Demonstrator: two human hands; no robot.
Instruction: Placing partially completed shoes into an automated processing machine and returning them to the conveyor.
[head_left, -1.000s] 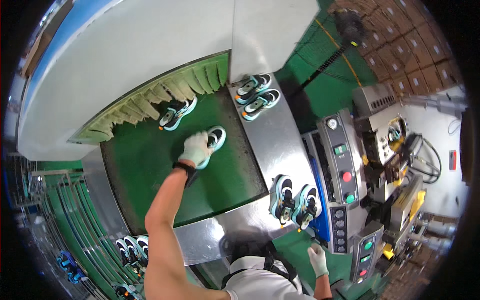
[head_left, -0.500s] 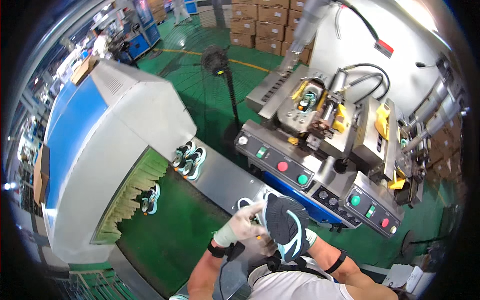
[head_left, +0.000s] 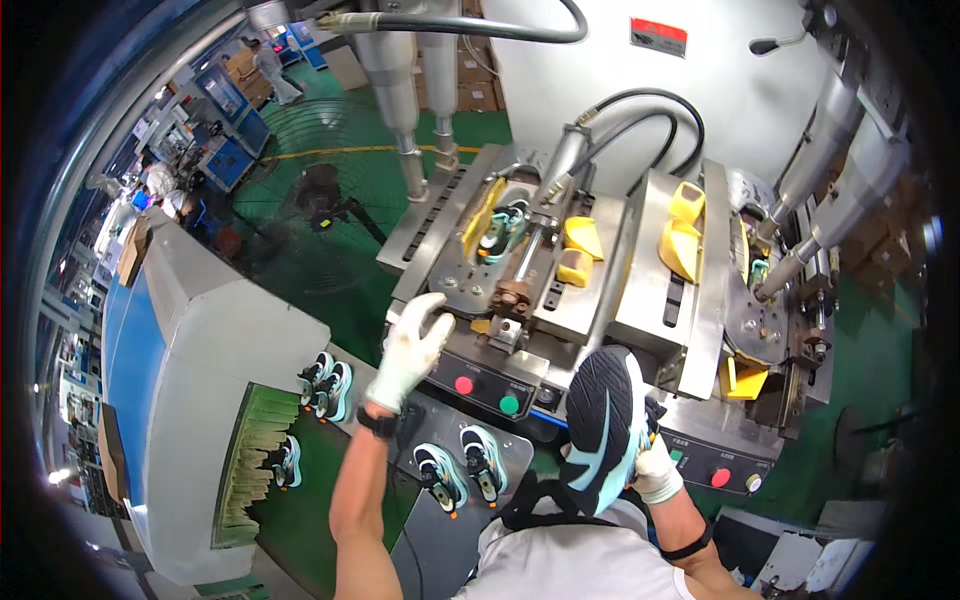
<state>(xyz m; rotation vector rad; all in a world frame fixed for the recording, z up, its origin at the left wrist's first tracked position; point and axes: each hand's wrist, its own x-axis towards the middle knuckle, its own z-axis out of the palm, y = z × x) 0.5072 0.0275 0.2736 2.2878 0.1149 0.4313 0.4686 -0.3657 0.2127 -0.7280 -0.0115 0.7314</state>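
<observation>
My right hand (head_left: 655,472), in a white glove, grips a sneaker (head_left: 603,432) with its black and light-blue sole turned up. Fingers apart and with nothing in them, my gloved left hand (head_left: 412,348) reaches over the front edge of the left press station. In that station's metal mould (head_left: 465,275) sits another sneaker (head_left: 503,232), well beyond my left fingertips. Between my forearms, two sneakers (head_left: 440,478) stand side by side on the metal ledge (head_left: 450,545).
Left of me, a green conveyor belt (head_left: 320,500) carries one sneaker (head_left: 288,462) out past a bristle curtain (head_left: 240,470). Another pair (head_left: 333,390) stands on the ledge. Ahead are yellow blocks (head_left: 682,245), metal cylinders (head_left: 440,90) and a button panel (head_left: 480,385); a fan (head_left: 320,195) stands behind.
My left hand has left the sneaker and moved forward to the left press station. My right hand still holds the sneaker, now farther right. The view has turned toward the machine.
</observation>
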